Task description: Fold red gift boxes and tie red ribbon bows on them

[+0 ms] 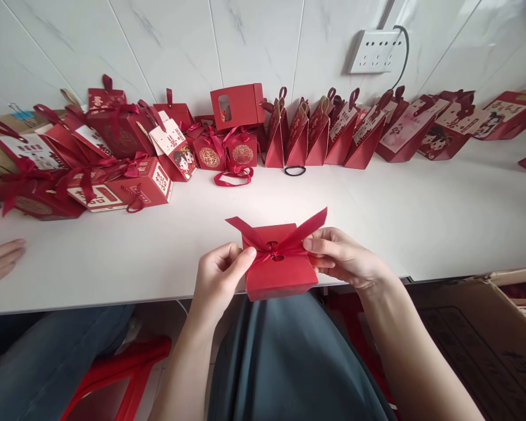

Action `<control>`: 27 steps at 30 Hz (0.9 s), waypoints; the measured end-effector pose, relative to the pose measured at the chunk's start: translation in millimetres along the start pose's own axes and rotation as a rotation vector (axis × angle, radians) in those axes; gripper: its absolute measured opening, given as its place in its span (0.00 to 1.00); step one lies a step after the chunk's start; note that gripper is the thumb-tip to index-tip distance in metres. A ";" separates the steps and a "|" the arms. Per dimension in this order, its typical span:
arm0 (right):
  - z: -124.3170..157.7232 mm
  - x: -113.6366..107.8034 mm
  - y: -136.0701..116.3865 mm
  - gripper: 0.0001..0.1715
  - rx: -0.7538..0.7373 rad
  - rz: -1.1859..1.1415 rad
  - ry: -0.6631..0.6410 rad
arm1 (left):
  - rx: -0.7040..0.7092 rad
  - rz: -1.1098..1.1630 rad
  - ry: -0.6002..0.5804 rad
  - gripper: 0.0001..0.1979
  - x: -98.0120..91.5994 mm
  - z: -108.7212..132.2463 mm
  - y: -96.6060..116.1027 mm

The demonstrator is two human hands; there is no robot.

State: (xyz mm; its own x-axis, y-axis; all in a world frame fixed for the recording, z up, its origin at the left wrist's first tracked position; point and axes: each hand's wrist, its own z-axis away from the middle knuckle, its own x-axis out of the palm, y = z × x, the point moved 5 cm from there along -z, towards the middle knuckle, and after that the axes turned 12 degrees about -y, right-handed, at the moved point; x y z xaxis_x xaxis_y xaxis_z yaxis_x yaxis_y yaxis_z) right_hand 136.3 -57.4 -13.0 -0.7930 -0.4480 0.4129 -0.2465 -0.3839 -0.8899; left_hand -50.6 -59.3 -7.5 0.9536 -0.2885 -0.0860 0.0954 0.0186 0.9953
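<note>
A small red gift box [280, 275] is held at the near edge of the white table [421, 222], over my lap. A red ribbon [284, 237] is threaded through its top, and both tails stick up and outward. My left hand [221, 280] pinches the ribbon at the left of the knot. My right hand [344, 257] pinches the ribbon's right side, fingers pressed together against the box top.
Many red gift boxes and bags [127, 152] line the back of the table along the tiled wall; a row of triangular red bags [328, 131] stands at centre right. A black hair tie [295, 171] lies near them. Another person's hand [0, 260] rests at the left edge. A cardboard carton [486, 339] sits lower right.
</note>
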 end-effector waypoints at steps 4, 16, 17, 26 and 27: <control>-1.2 -6.4 6.6 0.22 0.006 -0.019 -0.021 | -0.024 0.025 -0.010 0.24 -0.9 -1.7 -4.8; 24.8 6.5 -20.0 0.12 -0.070 0.522 0.205 | 0.227 -0.364 0.213 0.05 -12.0 15.6 24.8; 29.0 5.1 -23.6 0.10 -0.098 0.586 0.206 | 0.320 -0.463 0.214 0.02 -11.9 17.5 33.0; 37.8 23.5 -40.2 0.10 -0.181 0.815 0.152 | 0.479 -0.804 -0.108 0.06 11.2 4.4 55.6; 34.3 25.4 -40.8 0.10 -0.197 0.794 0.162 | 0.473 -0.808 -0.104 0.06 12.1 3.4 55.1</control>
State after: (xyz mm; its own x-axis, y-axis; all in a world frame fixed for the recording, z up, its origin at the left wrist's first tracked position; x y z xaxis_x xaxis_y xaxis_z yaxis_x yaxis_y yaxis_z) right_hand 145.3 -80.8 40.4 -0.8387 -0.3984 -0.3713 0.3386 0.1524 -0.9285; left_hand -34.8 -65.0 46.5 0.6164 -0.1286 -0.7769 0.5692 -0.6090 0.5524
